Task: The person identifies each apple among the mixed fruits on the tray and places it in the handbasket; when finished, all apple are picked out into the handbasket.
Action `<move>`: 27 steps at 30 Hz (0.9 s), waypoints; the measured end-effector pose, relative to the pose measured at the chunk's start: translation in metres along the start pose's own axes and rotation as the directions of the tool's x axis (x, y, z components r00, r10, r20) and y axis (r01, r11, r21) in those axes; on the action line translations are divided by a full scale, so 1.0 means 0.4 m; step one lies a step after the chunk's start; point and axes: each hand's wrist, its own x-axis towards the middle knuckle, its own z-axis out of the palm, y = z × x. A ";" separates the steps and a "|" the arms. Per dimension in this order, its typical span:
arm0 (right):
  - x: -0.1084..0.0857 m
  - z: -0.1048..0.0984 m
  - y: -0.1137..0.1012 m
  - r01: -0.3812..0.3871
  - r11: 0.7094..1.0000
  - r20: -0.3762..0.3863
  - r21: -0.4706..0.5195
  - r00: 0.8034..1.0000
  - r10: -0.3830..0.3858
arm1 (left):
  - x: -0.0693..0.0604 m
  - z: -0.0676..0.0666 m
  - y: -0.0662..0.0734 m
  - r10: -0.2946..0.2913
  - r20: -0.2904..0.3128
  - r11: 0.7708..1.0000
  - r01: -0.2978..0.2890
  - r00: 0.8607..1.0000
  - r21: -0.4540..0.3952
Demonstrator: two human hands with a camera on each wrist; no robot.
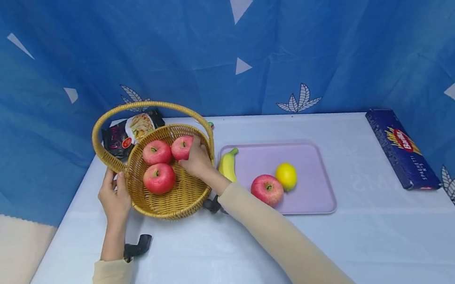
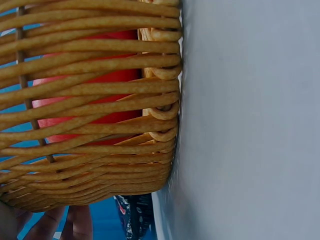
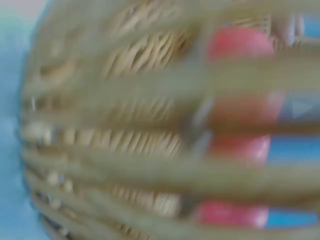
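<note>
A wicker basket [image 1: 143, 204] with a tall arched handle stands on the table, tilted little if at all. Two red apples [image 1: 159, 178] lie on its left side. My left hand [image 1: 115, 198] holds the basket's left rim near the foot of the handle; its fingertips show below the weave in the left wrist view. Inside the basket my right hand [image 1: 198, 160] grips a third apple [image 1: 181, 146] at the back right, with part of it covered by the fingers. Through blurred wicker slats, the right wrist view shows a red apple [image 3: 240, 45].
To the right lies a lilac tray [image 1: 306, 160] with a banana [image 1: 227, 165], a red apple [image 1: 266, 190] and a yellow lemon [image 1: 286, 176]. A dark noodle packet [image 1: 115, 139] sits behind the basket. A blue spaghetti box [image 1: 403, 149] lies at the table's right edge.
</note>
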 end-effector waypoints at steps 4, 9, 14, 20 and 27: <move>-0.049 -0.022 -0.014 0.090 0.996 -0.001 0.009 0.996 -0.090 | 0.000 -0.004 0.000 0.002 -0.002 1.000 -0.002 1.000 -0.007; -0.151 -0.077 -0.037 0.197 0.977 0.074 0.079 0.976 -0.202 | 0.000 -0.010 0.001 0.002 -0.002 1.000 -0.002 1.000 -0.014; -0.249 -0.136 -0.033 0.275 0.951 0.148 0.140 0.944 -0.295 | 0.003 -0.012 0.002 0.006 -0.007 1.000 -0.007 1.000 -0.025; -0.329 -0.208 0.019 0.398 0.896 0.159 0.195 0.889 -0.430 | 0.004 -0.006 0.000 0.004 -0.004 0.999 -0.005 1.000 -0.036; -0.366 -0.310 0.104 0.497 0.864 0.041 0.078 0.864 -0.501 | 0.002 -0.001 0.003 -0.004 0.002 1.000 0.004 1.000 -0.022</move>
